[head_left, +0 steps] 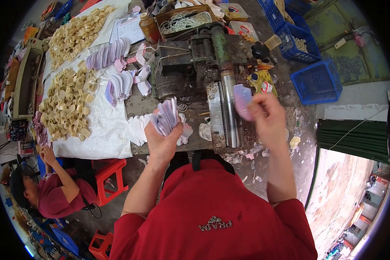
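A fanned stack of thin lavender-and-white cut pieces (pixel 165 116) is gripped upright in my left hand (pixel 161 145), over the table's near edge. My right hand (pixel 270 119) pinches one shiny lavender piece with a rounded end (pixel 243 100), slightly blurred. That piece is just right of a steel cylinder (pixel 232 117), overlapping its edge in the view; I cannot tell whether they touch. The cylinder juts toward me from a dark, greasy machine (pixel 175 65), alongside a toothed metal bar (pixel 216 110). Pale flat pieces (pixel 137 130) lie beside and partly behind my left hand.
Rows of lavender pieces (pixel 108 53) and heaps of beige blocks (pixel 65 104) cover a white sheet at left. A brown bottle (pixel 149 28) stands behind the machine. Blue crates (pixel 317 82) sit at right. Scraps litter the floor. Another person (pixel 56 190) works at the lower left, near a red stool (pixel 109 180).
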Tool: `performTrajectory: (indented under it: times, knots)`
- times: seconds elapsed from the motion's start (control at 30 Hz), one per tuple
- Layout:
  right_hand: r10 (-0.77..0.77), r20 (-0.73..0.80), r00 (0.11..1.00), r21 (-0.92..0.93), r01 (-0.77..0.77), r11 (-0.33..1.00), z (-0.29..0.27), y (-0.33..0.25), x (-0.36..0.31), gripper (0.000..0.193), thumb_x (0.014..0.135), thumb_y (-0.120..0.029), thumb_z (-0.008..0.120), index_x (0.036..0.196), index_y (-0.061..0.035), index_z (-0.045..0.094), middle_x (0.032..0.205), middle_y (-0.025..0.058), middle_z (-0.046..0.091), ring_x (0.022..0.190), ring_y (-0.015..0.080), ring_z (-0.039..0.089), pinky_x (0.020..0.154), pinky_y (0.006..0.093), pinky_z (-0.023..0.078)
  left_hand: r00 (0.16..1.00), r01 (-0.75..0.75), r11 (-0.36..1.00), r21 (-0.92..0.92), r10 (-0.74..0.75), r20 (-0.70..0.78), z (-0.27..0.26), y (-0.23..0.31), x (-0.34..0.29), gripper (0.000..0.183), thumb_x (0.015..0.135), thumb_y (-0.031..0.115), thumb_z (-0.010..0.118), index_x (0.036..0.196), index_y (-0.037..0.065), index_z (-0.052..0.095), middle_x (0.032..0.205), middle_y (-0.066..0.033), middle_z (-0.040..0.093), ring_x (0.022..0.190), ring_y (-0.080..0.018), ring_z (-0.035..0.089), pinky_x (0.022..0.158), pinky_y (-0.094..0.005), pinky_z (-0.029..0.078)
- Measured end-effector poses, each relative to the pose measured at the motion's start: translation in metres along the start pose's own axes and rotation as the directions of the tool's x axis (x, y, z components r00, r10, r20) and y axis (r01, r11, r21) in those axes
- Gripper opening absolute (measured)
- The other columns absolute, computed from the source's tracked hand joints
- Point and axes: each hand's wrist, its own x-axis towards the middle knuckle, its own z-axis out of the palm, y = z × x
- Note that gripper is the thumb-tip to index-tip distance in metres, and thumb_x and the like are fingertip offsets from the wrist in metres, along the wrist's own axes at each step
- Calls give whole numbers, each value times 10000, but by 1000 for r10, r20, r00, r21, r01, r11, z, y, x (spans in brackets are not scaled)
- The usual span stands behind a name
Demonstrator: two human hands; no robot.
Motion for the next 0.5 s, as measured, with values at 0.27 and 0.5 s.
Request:
performTrajectory:
  times: [0.27,0.5]
  knots:
    - [120,343,932,-325,-2,946,-14,52,-1,39,804,-79,590,830,-56,572,763,108,592,756,298,562,748,377,392,810,-375,825,423,69,582,36,-1,0,617,648,-31,640,1242,64,501,1303,-150,405,1194,-328,457,983,-384,412]
    - [53,50,997,-319,-35,947,-2,53,-4,118,800,-131,643,889,-65,602,837,73,593,804,230,582,823,355,366,886,-343,825,448,126,447,20,-7,-1,538,655,10,641,1181,18,527,1236,-151,491,1138,-340,508,977,-379,408]
